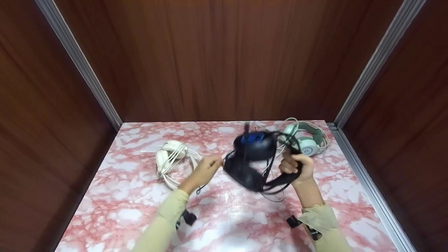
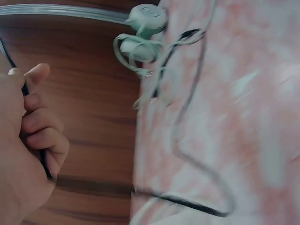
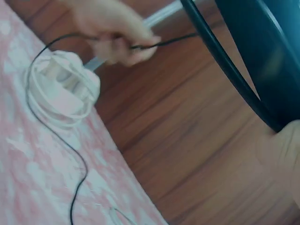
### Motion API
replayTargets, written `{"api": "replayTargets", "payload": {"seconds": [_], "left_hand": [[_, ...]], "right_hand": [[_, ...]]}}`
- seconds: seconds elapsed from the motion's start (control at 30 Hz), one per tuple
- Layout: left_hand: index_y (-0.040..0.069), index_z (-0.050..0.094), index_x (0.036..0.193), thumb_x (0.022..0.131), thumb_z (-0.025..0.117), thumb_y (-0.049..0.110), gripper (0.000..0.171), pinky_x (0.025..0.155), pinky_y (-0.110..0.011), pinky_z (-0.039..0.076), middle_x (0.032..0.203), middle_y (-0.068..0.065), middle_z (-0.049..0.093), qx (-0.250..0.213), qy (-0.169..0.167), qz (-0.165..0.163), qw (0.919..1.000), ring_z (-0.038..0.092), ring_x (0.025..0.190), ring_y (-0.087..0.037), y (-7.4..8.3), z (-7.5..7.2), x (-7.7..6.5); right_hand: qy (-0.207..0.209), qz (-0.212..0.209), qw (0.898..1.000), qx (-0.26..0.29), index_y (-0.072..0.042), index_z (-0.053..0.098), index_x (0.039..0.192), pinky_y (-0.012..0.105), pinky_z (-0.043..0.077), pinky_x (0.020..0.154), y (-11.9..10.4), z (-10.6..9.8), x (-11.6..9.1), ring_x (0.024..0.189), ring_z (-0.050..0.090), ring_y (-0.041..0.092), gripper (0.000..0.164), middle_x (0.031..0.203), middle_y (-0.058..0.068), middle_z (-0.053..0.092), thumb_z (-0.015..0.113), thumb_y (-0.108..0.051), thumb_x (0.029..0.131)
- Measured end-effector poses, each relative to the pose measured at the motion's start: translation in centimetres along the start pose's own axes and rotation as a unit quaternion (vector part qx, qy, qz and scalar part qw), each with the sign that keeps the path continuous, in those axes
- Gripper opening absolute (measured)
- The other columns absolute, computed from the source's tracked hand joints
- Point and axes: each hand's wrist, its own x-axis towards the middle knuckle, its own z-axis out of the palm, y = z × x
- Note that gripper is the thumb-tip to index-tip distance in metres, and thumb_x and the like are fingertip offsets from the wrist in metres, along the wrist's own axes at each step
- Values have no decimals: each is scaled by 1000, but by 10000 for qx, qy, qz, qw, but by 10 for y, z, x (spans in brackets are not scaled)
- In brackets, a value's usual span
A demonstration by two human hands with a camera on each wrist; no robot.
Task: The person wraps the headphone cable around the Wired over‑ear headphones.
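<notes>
Black over-ear headphones hang above the table, blurred by motion, with a blue patch on one ear cup. My right hand grips them by the headband, fingers curled round it. A thin black cable runs through my left hand, whose fingers curl around it. Part of that cable droops in a loose curve, clear in the right wrist view. White headphones, wrapped in their own cord, lie beside my left hand. Behind my right hand rest mint-green headphones with a tangled pale cord.
The pink-and-white marbled table is enclosed by a brown wood-grain back panel and side panels. Metal rails run along the corners and the right edge. Small dark devices sit at both wrists.
</notes>
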Motion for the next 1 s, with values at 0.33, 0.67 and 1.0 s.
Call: {"api": "replayTargets", "payload": {"seconds": [0.33,0.67,1.0], "left_hand": [[12,53,77,104,48,22,29,50,-23,28,62,11,32,96,633,131,9979,28,52,-3,-15,26,-45],[18,42,69,102,51,22,34,47,-19,25,59,15,30,1036,724,378,9913,25,50,1,-22,14,-78],[19,44,69,99,58,20,33,47,-19,22,60,16,28,1401,1208,475,9816,23,51,1,-22,-4,-91]], "right_hand": [[2882,-2109,9339,-155,-5,35,54,24,18,43,-28,7,-17,37,20,12,34,51,-2,20,48,4,83],[5332,-3782,7561,-323,-5,39,56,26,21,34,-73,13,-36,33,25,14,31,43,1,30,53,5,82],[5890,-4334,6776,-785,-5,34,57,27,24,35,-91,13,-48,37,26,15,36,49,1,28,61,8,76]]}}
